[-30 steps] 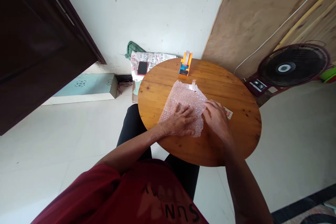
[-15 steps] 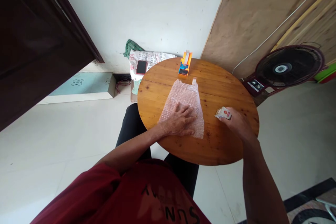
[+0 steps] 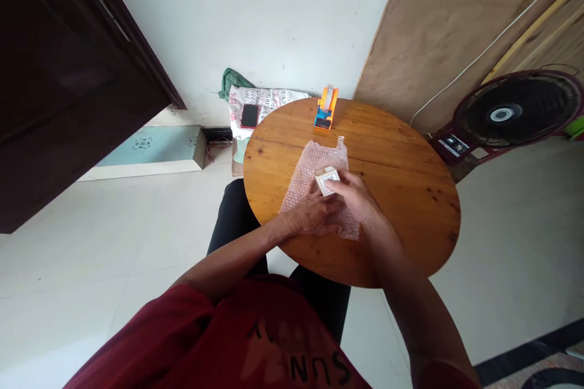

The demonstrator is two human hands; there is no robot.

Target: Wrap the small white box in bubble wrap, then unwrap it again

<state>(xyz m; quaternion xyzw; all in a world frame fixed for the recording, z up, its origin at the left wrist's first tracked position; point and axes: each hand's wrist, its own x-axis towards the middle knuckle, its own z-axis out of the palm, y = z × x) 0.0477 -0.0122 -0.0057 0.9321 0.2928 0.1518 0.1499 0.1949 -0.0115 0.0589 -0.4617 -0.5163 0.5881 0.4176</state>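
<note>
A sheet of bubble wrap (image 3: pixel 314 165) lies flat on the round wooden table (image 3: pixel 401 194), with a strip of tape sticking up at its far right corner. My left hand (image 3: pixel 314 216) rests flat on the near part of the sheet, fingers stretched out. My right hand (image 3: pixel 353 197) holds a small white box (image 3: pixel 326 179) just above the middle of the sheet, right beside my left fingers.
An orange and blue tape dispenser (image 3: pixel 326 110) stands at the table's far edge. Behind the table lie a printed sack with a phone (image 3: pixel 249 115) on it. A floor fan (image 3: pixel 511 114) stands at the right, a dark cabinet (image 3: pixel 68 73) at the left.
My right hand left the sheet's edge, took the small box from the table at the right, and brought it over the bubble wrap. My left hand stayed pressed on the sheet.
</note>
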